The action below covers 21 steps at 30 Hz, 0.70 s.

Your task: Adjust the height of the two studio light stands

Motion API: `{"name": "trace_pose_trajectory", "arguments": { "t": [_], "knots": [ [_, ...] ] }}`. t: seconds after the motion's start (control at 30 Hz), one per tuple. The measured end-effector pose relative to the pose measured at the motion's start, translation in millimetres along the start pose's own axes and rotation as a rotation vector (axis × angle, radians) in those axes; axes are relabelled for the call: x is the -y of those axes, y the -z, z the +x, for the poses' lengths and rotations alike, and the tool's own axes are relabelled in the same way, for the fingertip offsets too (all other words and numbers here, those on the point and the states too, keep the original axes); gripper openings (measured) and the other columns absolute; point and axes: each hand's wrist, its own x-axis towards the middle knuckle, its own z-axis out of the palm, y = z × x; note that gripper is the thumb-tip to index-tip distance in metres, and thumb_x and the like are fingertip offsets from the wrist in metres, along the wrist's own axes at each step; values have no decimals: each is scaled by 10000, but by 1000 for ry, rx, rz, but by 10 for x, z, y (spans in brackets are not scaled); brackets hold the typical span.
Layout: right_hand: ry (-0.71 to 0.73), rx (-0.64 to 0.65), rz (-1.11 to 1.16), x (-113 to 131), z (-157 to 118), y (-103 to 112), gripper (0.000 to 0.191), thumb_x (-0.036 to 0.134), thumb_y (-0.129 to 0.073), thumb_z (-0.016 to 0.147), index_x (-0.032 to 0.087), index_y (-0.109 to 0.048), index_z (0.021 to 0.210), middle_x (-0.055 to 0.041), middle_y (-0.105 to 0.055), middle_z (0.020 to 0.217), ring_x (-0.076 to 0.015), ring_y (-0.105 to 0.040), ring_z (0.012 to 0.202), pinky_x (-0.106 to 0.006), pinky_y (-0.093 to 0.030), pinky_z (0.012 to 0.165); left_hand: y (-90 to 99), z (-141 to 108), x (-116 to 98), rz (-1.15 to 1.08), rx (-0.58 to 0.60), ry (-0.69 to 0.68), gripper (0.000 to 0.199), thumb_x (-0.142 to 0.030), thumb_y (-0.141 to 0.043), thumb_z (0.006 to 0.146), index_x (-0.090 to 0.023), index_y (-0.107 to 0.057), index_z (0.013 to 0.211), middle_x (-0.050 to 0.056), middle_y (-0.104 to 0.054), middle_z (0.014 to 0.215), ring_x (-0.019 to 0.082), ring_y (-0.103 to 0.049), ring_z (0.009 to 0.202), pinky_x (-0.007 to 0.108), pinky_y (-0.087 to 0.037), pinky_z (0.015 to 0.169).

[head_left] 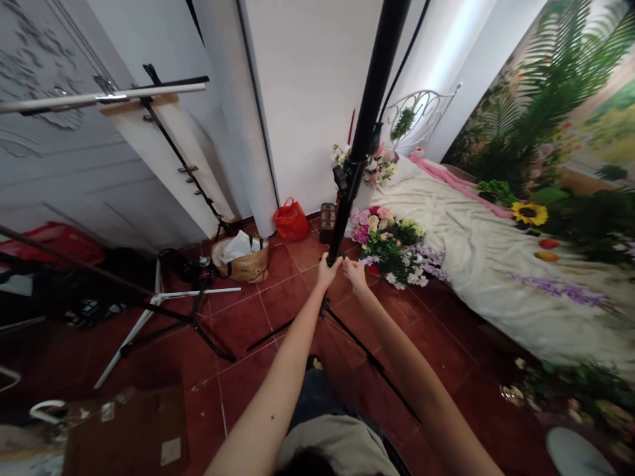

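A tall black light stand (342,218) rises in front of me, its pole leaning toward the upper right and its thin legs spread on the floor. My left hand (326,272) is closed around the pole low down, thumb across the front. Close beside it, my right hand (354,274) is closed, fingertips pinched against a small dark part at the pole's right side; that part is mostly hidden. Higher on the pole sits a collar with a black knob (340,176). A black cable (404,56) hangs along the upper section.
Bunches of flowers (380,228) and a bed with a cream cover (461,244) are to the right. Behind the stand are a red bag (290,220) and a small chest (327,221). Leftward are a basket (251,264), other stands (153,304) and a cardboard box (129,430).
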Motion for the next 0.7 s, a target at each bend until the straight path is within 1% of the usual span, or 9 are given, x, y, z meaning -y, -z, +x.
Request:
{"name": "trace_pose_trajectory", "arguments": {
  "t": [0.1, 0.17, 0.23, 0.37, 0.47, 0.5, 0.57, 0.63, 0.7],
  "knots": [
    [-153, 110, 132, -226, -381, 374, 278, 453, -566, 800, 177, -586, 833, -115, -705, 952, -202, -677, 898, -306, -542, 752, -4, -90, -131, 103, -47, 60, 326, -494, -615, 740, -187, -539, 819, -5, -574, 711, 132, -532, 677, 227, -412, 668],
    [-216, 162, 158, -405, -681, 730, 261, 433, -587, 793, 180, -587, 860, -122, -700, 995, -214, -677, 918, -342, -537, 803, -24, -171, -233, 241, -90, 94, 336, -512, -596, 757, -194, -558, 861, 14, -608, 747, 154, -561, 707, 240, -414, 682],
    [-255, 171, 160, -582, -995, 1132, 267, 431, -612, 777, 177, -590, 855, -130, -706, 975, -228, -685, 897, -365, -534, 823, -69, -266, -339, 406, -162, 100, 369, -537, -553, 784, -201, -566, 938, 45, -639, 834, 183, -590, 769, 259, -418, 702],
    [-311, 88, 212, -901, -1634, 1967, 288, 438, -630, 769, 161, -601, 843, -134, -717, 908, -239, -696, 846, -374, -539, 819, -239, -535, -499, 633, -373, 95, 415, -509, -411, 870, -200, -514, 1126, 107, -617, 1066, 221, -598, 946, 288, -433, 755],
    [-364, -26, 267, -1110, -2126, 2572, 324, 452, -610, 793, 140, -605, 880, -143, -714, 925, -230, -699, 827, -363, -538, 807, -432, -862, -459, 760, -456, 159, 389, -393, -362, 901, -183, -447, 1216, 141, -559, 1149, 236, -602, 968, 309, -452, 732],
    [-379, -71, 293, -1173, -2293, 2765, 331, 455, -596, 806, 137, -605, 896, -143, -712, 936, -224, -700, 825, -358, -535, 806, -518, -1002, -404, 804, -453, 197, 388, -357, -385, 889, -185, -426, 1234, 147, -538, 1174, 242, -611, 945, 321, -458, 719],
    [-402, -169, 362, -1286, -2629, 3138, 333, 456, -565, 833, 136, -603, 918, -140, -710, 951, -210, -699, 824, -348, -528, 808, -741, -1335, -252, 877, -360, 265, 415, -329, -456, 847, -176, -415, 1230, 158, -526, 1180, 263, -623, 917, 344, -467, 710],
    [-408, -276, 443, -1374, -2966, 3502, 333, 454, -533, 857, 137, -603, 930, -137, -709, 956, -197, -698, 822, -337, -522, 808, -1051, -1737, -93, 913, -205, 307, 399, -313, -493, 821, -163, -434, 1186, 163, -533, 1164, 271, -628, 923, 354, -470, 730],
    [-407, -388, 513, -1437, -3302, 3874, 344, 457, -493, 880, 137, -607, 936, -135, -709, 958, -187, -696, 814, -324, -518, 798, -1455, -2200, 18, 907, 2, 321, 344, -294, -501, 818, -159, -455, 1131, 160, -554, 1142, 271, -623, 961, 355, -470, 758]
  ]
}}
